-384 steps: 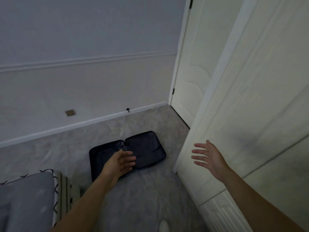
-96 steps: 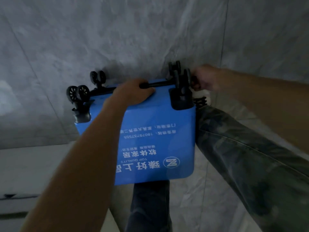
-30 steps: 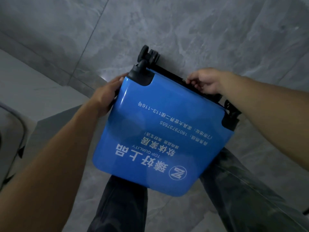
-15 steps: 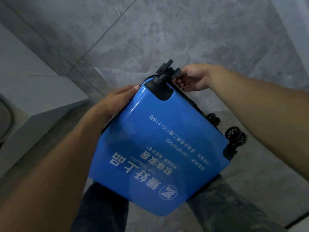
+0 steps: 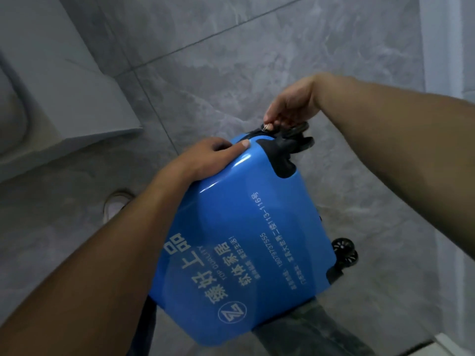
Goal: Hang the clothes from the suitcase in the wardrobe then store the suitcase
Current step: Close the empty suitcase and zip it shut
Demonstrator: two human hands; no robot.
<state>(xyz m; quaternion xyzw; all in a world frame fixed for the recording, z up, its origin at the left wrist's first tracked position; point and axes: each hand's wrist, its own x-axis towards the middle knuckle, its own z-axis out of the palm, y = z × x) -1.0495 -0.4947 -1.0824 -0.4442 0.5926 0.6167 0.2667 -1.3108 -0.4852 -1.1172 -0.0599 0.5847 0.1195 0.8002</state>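
One blue suitcase (image 5: 244,227) lies printed face up across the person's trousered legs (image 5: 308,330), above the grey tiled floor (image 5: 231,60). Its near corner rests on the legs, and its far corner, with a pair of black wheels (image 5: 295,140), points away from the body. At that far corner the right hand (image 5: 290,106) pinches a small metal zip pull (image 5: 266,127) between thumb and fingertips, with the other fingers curled. The left hand (image 5: 205,158) grips the shell's left edge just beside it, its thumb flat on the blue face and its fingers wrapped over the rim, out of sight.

The step in hand looks like running the zip round this corner. To do it well, the left hand should squeeze the two halves together just ahead of the pull so the teeth meet. The pull should follow the curve, drawn along the seam rather than away from it, and go slowly past the wheel housing. Whether the rest of the seam is closed cannot be told. A second wheel pair (image 5: 344,253) shows at the right edge, and a white shoe (image 5: 115,204) stands on the floor to the left.
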